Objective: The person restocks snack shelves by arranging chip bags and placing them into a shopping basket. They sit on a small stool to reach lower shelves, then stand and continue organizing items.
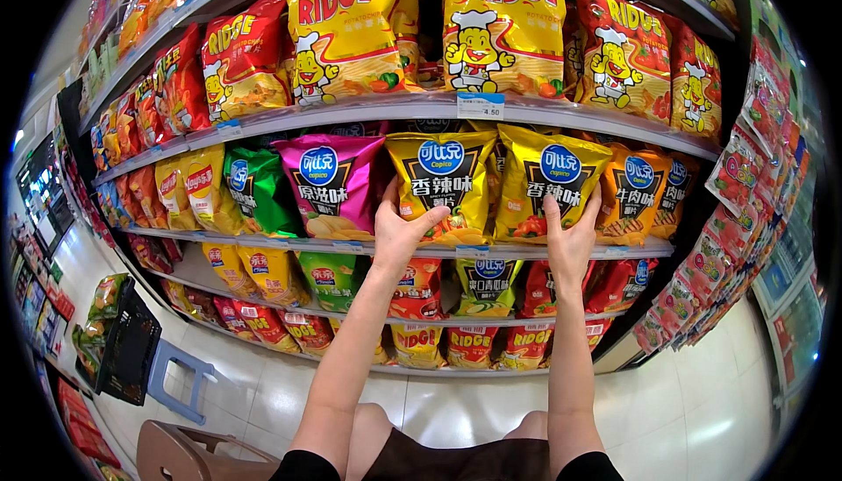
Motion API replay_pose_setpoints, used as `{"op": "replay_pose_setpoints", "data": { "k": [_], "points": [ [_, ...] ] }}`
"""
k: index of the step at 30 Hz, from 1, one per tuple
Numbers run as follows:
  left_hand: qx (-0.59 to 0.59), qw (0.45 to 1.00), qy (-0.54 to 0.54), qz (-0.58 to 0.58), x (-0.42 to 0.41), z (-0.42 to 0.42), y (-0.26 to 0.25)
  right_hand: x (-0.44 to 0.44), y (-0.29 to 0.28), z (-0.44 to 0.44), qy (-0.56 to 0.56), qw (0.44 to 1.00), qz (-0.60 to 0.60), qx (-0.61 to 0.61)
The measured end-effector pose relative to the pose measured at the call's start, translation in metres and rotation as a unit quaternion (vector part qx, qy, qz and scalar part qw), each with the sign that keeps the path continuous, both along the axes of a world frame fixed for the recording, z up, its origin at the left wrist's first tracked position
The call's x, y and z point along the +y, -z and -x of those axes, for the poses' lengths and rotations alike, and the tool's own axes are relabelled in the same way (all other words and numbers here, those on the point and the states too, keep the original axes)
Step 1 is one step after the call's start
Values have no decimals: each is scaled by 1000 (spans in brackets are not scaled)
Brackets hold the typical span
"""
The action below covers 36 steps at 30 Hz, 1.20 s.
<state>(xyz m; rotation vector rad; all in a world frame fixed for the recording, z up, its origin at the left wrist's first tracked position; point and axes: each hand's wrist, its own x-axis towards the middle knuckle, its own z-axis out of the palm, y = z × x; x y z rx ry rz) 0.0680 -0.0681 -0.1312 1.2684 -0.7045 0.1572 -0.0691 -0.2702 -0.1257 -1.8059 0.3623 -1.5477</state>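
My left hand [402,228] grips the lower left side of a yellow Copico chip bag [439,185], its thumb across the front. On the right, my right hand [571,231] holds the lower right side of another yellow Copico chip bag [551,182], thumb on its face. Both bags stand upright, side by side on the middle shelf, with a narrow gap between them. A magenta chip bag [332,185] is left of my left hand, and an orange chip bag [635,191] is right of my right hand. The fingers behind the bags are hidden.
Ridge chip bags [505,27] line the shelf above; more bags stand on shelves below. Small red packets [737,185] hang at the right. At lower left are a black basket [128,343] with green bags, a blue-grey stool [181,379] and a brown plastic stool [191,455].
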Motion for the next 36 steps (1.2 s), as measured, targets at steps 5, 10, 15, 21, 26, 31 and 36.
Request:
{"op": "replay_pose_setpoints", "data": {
  "k": [5,10,15,21,26,31,36],
  "points": [
    [-22,1000,-7,15,0,-9,12,-4,1,-4,8,1000,-7,11],
    [-23,1000,3,17,2,-3,8,-5,1,-5,27,999,-14,25],
    [-26,1000,7,16,3,-1,7,1,-2,-2,14,1000,-23,9],
    [-18,999,31,24,4,-1,5,1,6,0,62,997,46,-27],
    [-13,999,24,33,8,2,5,20,-26,23,130,964,229,-46],
    [-23,999,32,34,3,4,3,1,-85,5,110,901,414,66],
    [-30,999,22,33,3,-1,7,-17,-104,-35,96,882,420,190]
  ]
}}
